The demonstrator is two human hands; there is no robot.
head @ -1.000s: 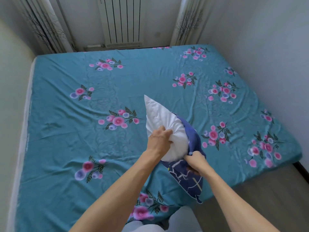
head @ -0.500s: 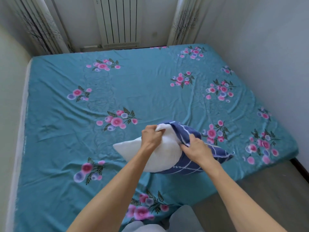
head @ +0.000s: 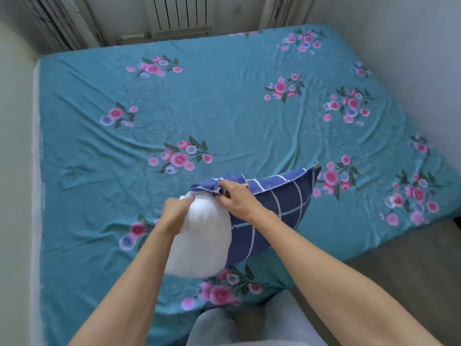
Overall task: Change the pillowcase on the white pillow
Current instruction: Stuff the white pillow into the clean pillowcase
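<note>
The white pillow [head: 204, 240] is held above the near part of the bed, its right half inside a dark blue pillowcase with white grid lines [head: 284, 201]. My left hand [head: 174, 211] is closed on the pillow's bare upper left end. My right hand [head: 237, 198] pinches the bunched open edge of the blue pillowcase on top of the pillow. The pillow's bare white end bulges toward me below both hands. The pillowcase's closed corner points away to the right.
The bed [head: 224, 116] is covered by a teal sheet with pink flower prints. A radiator [head: 178, 13] and curtains stand at the far wall, a white wall runs along the right, and grey floor [head: 411, 258] lies at the near right. My legs show at the bottom.
The pillow has swung from upright to lying sideways, its covered end now pointing right. My right hand has moved up from the case's lower edge to its bunched opening on top.
</note>
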